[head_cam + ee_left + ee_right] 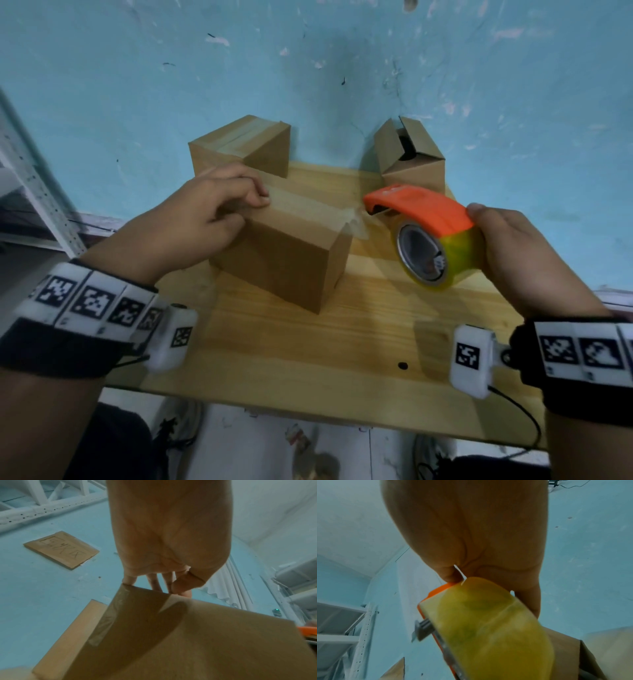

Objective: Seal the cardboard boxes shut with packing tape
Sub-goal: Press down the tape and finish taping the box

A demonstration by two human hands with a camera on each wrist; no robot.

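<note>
A closed cardboard box (287, 250) lies mid-table with clear tape along its top. My left hand (205, 216) grips its left end, fingers curled over the top edge; the left wrist view shows the fingertips (154, 584) on the box (180, 639). My right hand (513, 246) holds an orange tape dispenser (421, 212) with a yellowish tape roll (442, 260) just right of the box. A clear tape strip (356, 221) stretches from the box's right end to the dispenser. In the right wrist view the roll (491, 628) fills the frame below my palm.
A second closed box (239, 147) stands at the back left against the blue wall. A third box (411, 154) with open flaps stands at the back right. The wooden table (308, 349) has bare surface toward its front edge. White shelving (30, 178) stands at the left.
</note>
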